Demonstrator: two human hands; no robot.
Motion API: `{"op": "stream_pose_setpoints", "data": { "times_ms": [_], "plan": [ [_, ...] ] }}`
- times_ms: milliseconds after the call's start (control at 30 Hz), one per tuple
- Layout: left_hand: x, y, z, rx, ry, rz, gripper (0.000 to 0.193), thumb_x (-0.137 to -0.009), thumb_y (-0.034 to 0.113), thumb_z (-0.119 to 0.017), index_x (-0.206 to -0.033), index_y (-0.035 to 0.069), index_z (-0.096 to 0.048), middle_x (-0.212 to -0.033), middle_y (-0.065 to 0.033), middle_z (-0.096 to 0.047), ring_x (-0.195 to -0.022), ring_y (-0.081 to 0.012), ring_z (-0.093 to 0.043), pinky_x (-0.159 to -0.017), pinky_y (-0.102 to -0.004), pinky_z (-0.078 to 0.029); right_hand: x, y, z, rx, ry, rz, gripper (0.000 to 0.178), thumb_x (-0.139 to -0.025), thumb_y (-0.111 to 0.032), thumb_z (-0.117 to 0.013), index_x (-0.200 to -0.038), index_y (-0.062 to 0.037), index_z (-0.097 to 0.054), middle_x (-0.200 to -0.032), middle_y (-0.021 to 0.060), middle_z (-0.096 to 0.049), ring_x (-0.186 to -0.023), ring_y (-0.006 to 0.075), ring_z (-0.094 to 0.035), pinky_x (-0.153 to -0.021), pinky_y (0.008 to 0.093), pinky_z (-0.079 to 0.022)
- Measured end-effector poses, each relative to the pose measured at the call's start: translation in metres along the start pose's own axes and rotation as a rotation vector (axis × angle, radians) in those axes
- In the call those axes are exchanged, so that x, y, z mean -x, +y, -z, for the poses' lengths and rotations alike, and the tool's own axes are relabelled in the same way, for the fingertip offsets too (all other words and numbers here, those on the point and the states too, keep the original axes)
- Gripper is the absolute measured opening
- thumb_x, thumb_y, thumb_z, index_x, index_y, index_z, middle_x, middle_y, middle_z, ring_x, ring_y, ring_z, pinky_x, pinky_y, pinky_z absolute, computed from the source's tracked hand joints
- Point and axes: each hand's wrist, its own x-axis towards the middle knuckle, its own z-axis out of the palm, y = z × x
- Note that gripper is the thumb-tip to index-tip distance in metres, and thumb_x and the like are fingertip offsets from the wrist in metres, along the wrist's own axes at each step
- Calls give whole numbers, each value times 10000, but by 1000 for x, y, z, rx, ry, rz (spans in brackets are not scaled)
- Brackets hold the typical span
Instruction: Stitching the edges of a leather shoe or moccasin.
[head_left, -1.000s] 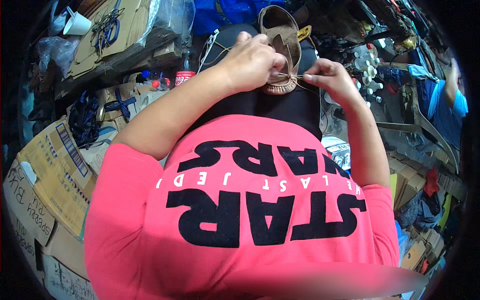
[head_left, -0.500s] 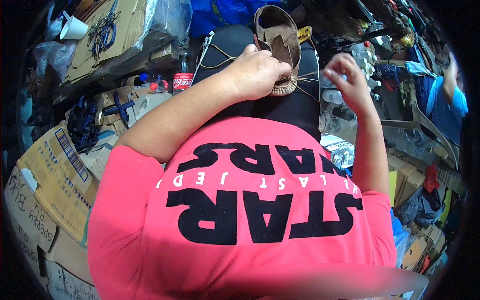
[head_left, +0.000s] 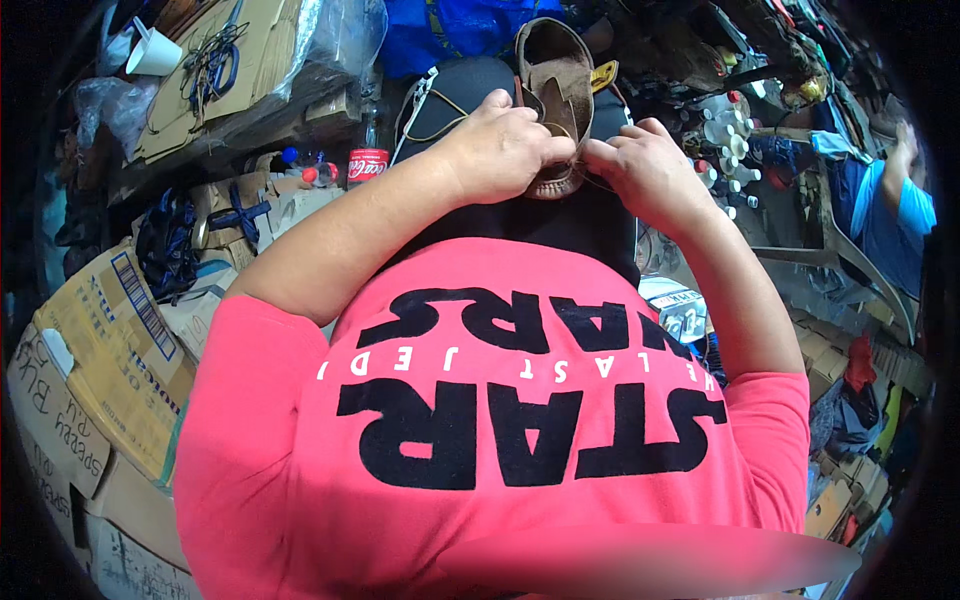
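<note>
A brown moccasin-style shoe [head_left: 555,50] lies on my black-clad lap, its gathered, stitched toe end towards me. My left hand [head_left: 505,150] is closed on the left side of the shoe near the toe. At the toe's right side, my right hand [head_left: 650,172] is closed in a pinch, its fingertips almost meeting the left hand's. A thin thread [head_left: 562,130] loops over the shoe opening beside the fingers and appears pinched by the right hand. The fingers hide part of the toe seam.
Left of my lap stand a cola bottle [head_left: 368,165] and cardboard boxes [head_left: 120,345]. Small white bottles [head_left: 730,140] cluster on the right. Wire-handled cutters [head_left: 212,75] lie on stacked cardboard at upper left. Another person's arm [head_left: 897,165] shows at far right.
My right hand has come left from beside the shoe, where it drew thread outward, to the toe next to my left hand. The left hand keeps its hold on the shoe.
</note>
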Motion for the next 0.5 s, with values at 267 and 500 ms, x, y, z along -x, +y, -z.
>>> {"op": "stream_pose_setpoints", "data": {
  "times_ms": [267,500],
  "plan": [
    [56,-20,38,-164,20,74,115,-776,107,-557,-870,164,-590,-759,7,-600,-814,-195,-562,-778,-373,-362,36,30,-21,-102,110,-117,150,-753,-34,-582,-865,-126,-542,-780,54,-647,-851,281,-595,-858,407,-388],
    [56,-9,89,231,338,70,93,-751,16,-689,-825,54,-649,-752,-41,-619,-734,-204,-565,-686,-316,-414,40,34,4,-1218,299,-532,139,-872,-163,-669,-907,-28,-669,-798,-25,-636,-713,43,-536,-648,202,-422]
  ]
}}
